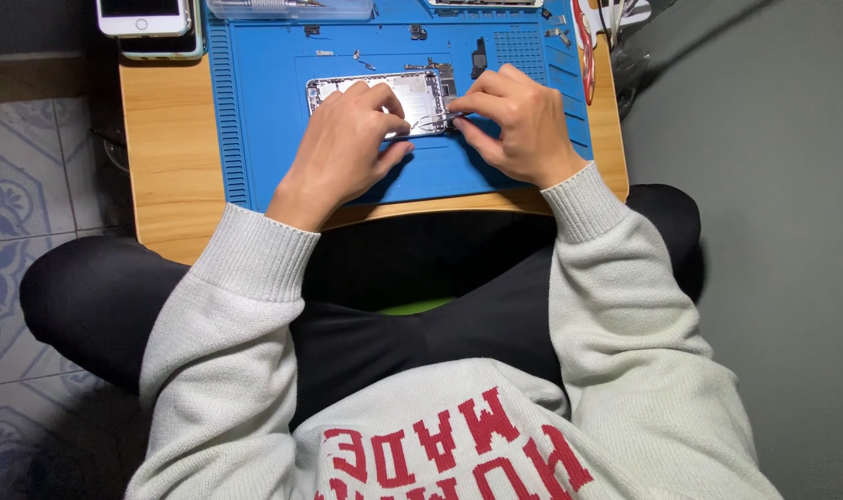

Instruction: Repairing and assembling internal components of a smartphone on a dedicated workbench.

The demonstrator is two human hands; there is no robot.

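Here I note the blue mat point(255, 139) under both hands, the opened phone point(412, 93) beneath the fingertips, left hand point(347, 139) pressing it flat, right hand point(518, 125) pinching tweezers point(432, 121) at its right end; keep wrists planted, grip light.

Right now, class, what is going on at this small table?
A person in a grey jumper sits cross-legged at a low wooden table, both hands on an opened phone that lies on a blue work mat. The left hand steadies the phone's body; the right hand pinches at a spot near its right end, with thin tweezers lying between the two hands. Small loose parts dot the mat, and two other phones sit at the table's far left corner.
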